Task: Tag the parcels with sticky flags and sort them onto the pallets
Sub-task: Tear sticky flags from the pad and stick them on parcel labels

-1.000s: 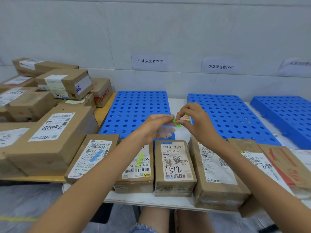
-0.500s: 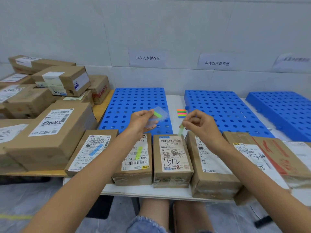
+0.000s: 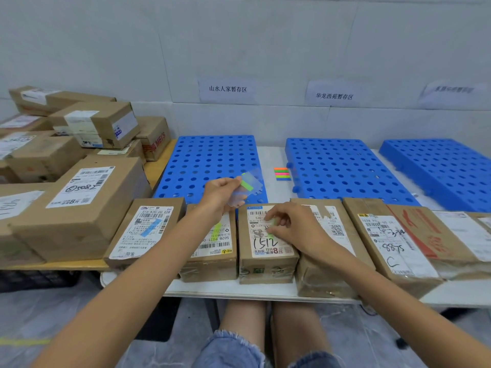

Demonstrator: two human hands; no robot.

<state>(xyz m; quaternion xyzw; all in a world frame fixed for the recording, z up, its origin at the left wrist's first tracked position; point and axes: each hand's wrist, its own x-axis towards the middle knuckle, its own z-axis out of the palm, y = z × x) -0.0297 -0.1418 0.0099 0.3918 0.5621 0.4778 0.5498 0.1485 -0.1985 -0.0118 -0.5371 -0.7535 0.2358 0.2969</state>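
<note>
Along the near edge of the white counter (image 3: 265, 291) lies a row of brown parcels, labels up. Over the parcel marked 1512 (image 3: 267, 264) the right hand (image 3: 295, 229) is lowered, its grip closed on a pale green sticky flag (image 3: 273, 222) pinched between thumb and fingertips just above the upper part of the label; whether the flag already touches the paper cannot be told. The left hand (image 3: 221, 193) hovers slightly farther and to the left, its grip closed on a clear backing sheet (image 3: 249, 193) that carries one bright green flag (image 3: 247, 183) and is tilted up over the near corner of the left blue pallet (image 3: 212, 158).

Just left of the 1512 parcel, touching it, a second parcel (image 3: 212, 261) bears a green flag on its label, partly hidden by the left forearm. Next left again, a flatter parcel (image 3: 143, 235) bears a blue flag (image 3: 153, 226). To the right, more parcels (image 3: 393, 243) lie side by side.

Farther back stand the middle pallet (image 3: 340, 168) and the right pallet (image 3: 438, 168), well apart from the row of parcels. A small pad of coloured flags (image 3: 282, 173) lies on the counter between the left and middle pallets. At far left, a pile of boxes (image 3: 79, 203) sits on a wooden counter.
</note>
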